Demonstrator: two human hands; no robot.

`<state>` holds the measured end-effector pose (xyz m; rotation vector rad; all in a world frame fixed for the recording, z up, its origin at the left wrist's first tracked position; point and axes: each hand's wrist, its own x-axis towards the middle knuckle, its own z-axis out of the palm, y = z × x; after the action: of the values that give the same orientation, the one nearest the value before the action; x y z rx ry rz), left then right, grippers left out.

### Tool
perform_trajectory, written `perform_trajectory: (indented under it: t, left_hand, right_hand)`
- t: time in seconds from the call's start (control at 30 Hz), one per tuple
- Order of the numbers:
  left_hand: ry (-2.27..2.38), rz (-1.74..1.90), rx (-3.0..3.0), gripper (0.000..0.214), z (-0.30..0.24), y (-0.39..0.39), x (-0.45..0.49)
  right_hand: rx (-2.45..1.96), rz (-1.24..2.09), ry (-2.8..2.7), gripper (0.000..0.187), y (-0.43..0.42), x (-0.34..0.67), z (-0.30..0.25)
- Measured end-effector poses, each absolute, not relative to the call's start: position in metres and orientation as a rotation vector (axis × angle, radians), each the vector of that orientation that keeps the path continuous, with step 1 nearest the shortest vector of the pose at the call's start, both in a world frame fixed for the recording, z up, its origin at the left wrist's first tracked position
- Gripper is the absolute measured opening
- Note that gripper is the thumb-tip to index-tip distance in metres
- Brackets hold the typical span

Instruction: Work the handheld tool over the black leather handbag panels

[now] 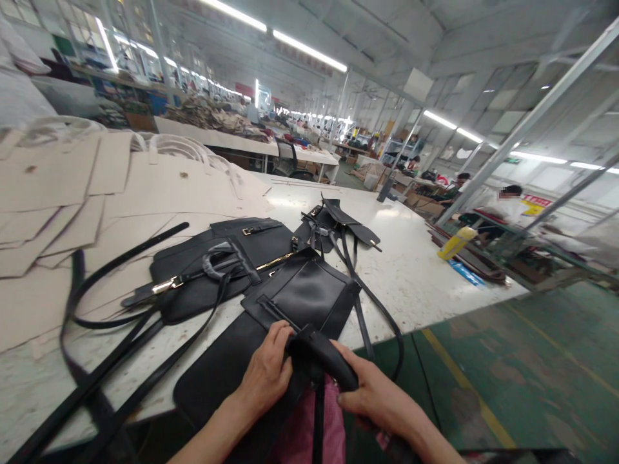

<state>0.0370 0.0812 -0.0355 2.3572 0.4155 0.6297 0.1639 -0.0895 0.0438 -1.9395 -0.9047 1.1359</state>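
Observation:
A black leather bag lies at the table's near edge, with a flat black panel spread out below it. My left hand is closed at the bag's lower edge, its fingers curled on the leather. My right hand grips a broad, curved black leather band that bends over from beside my left fingertips. The band's far end is hidden by my right hand. Pink checked cloth shows beneath, with a thin black strap hanging across it.
Another black bag with gold buckles and long loose straps lies left. A further black bag lies behind. Pale cut panels are piled on the left of the white table. A yellow bottle is at right; people sit beyond.

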Motion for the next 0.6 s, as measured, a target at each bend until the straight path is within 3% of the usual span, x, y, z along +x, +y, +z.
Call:
perform_trajectory:
  t: [0.23,0.43,0.6]
  left_hand:
    - [0.396,0.679,2.349,0.044,-0.035,0.081,0.035]
    - [0.396,0.67,2.323,0.043,-0.032,0.08,0.034]
    - [0.355,0.616,2.424,0.033,-0.029,0.077,0.032]
  right_hand:
    - [-2.033,1.198,-0.9,0.078,-0.103,0.167,0.054]
    - [-2.074,0.848,-1.036,0.073,-0.069,0.155,0.04]
    - [-2.084,0.742,-0.817,0.071,-0.087,0.158,0.034]
